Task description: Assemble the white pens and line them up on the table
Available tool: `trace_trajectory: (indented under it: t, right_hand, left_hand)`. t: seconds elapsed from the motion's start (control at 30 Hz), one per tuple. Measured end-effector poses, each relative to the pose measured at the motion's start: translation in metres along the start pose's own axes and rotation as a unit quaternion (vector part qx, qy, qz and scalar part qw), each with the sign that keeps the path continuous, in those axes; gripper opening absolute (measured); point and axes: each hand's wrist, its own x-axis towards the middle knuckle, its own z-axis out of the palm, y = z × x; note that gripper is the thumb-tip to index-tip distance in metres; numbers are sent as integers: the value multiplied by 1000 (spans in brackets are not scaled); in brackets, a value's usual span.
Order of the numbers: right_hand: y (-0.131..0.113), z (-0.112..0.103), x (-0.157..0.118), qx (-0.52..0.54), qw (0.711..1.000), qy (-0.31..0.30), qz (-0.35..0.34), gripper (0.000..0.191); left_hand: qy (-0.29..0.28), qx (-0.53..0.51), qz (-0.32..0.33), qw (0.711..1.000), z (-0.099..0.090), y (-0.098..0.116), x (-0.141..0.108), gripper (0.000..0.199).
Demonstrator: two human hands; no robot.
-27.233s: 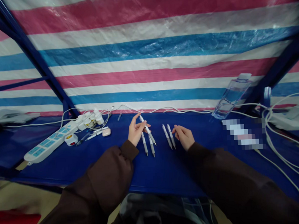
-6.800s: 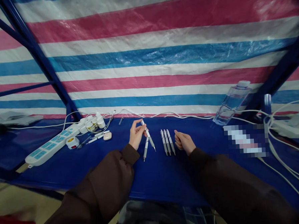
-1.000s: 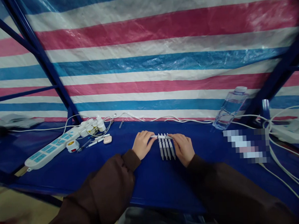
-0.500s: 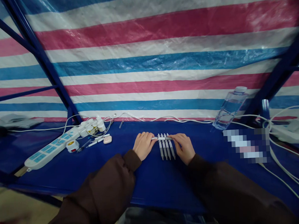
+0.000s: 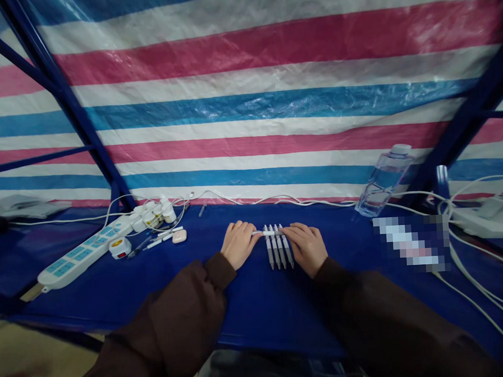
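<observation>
Several white pens with grey grips (image 5: 279,251) lie side by side on the blue table (image 5: 258,312), their tips toward me. Across their upper parts rests another white pen (image 5: 269,233), set crosswise. My left hand (image 5: 239,243) pinches this crosswise pen's left end between thumb and fingers. At its other end my right hand (image 5: 305,245) closes its fingers on the grey part, close beside the rightmost pen of the row.
On the left lie a white power strip (image 5: 75,253) with plugs, a round-faced plug adapter (image 5: 119,248), loose pens (image 5: 159,238) and a pale small case (image 5: 179,236). A clear bottle (image 5: 384,181) leans at the right, near white cables (image 5: 461,256). Striped sheeting (image 5: 247,115) hangs behind.
My right hand's fingers have slid slightly left along the crosswise pen, covering more of its grey end. My left hand keeps its pinch. The whole view has shifted a little.
</observation>
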Motion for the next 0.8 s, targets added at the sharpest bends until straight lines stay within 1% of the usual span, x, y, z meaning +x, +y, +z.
trace_trajectory:
  t: [0.1,0.23,0.27,0.37,0.4,0.47,0.57,0.73,0.8]
  right_hand:
    - [-2,-3,1,1,1000,14,8,26]
    - [-6,-5,2,10,999,4,52,15]
    - [-8,-5,2,10,998,-3,60,15]
    - [-11,-5,3,14,997,-32,66,29]
    - [-11,-5,3,20,997,-41,66,29]
    - [-10,-4,3,34,996,-48,73,25]
    - [-8,-3,3,62,993,-46,84,23]
    - [-7,-2,4,115,991,-36,60,10]
    - [-7,-2,3,116,991,-20,65,12]
  left_hand:
    - [-11,9,-4,1000,1,0,-1,34]
    - [-16,8,11,1000,1,0,0,36]
    - [-16,5,16,1000,0,0,0,35]
    - [-10,0,16,1000,-2,0,1,35]
    - [-6,0,13,1000,-3,0,1,36]
    - [1,2,11,1000,-4,0,1,36]
    - [3,4,11,1000,-5,1,1,37]
    - [4,-14,-18,1000,-7,2,1,38]
    - [5,-24,-24,999,-8,2,1,38]
